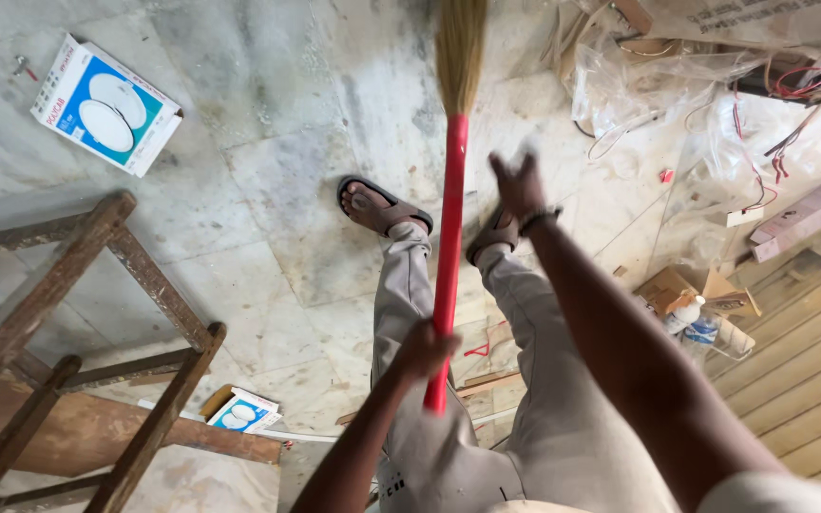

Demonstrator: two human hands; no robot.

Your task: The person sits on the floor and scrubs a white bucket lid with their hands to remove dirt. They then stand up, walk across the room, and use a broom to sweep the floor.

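A broom with a red handle (pixel 450 228) and straw bristles (pixel 460 47) stands upright in front of me, bristles toward the marble floor. My left hand (pixel 425 350) is closed around the lower end of the red handle. My right hand (pixel 517 185) is stretched out to the right of the handle, fingers spread and empty, with a band on the wrist. Below are my grey trousers and my sandalled feet (pixel 382 207).
A wooden ladder frame (pixel 97 323) lies at the left. A white and blue box (pixel 106 104) rests on the floor at upper left, a smaller one (pixel 242 411) near the ladder. Plastic bags with wires (pixel 715 104), cardboard boxes (pixel 696 290) and wooden planks (pixel 810 361) crowd the right.
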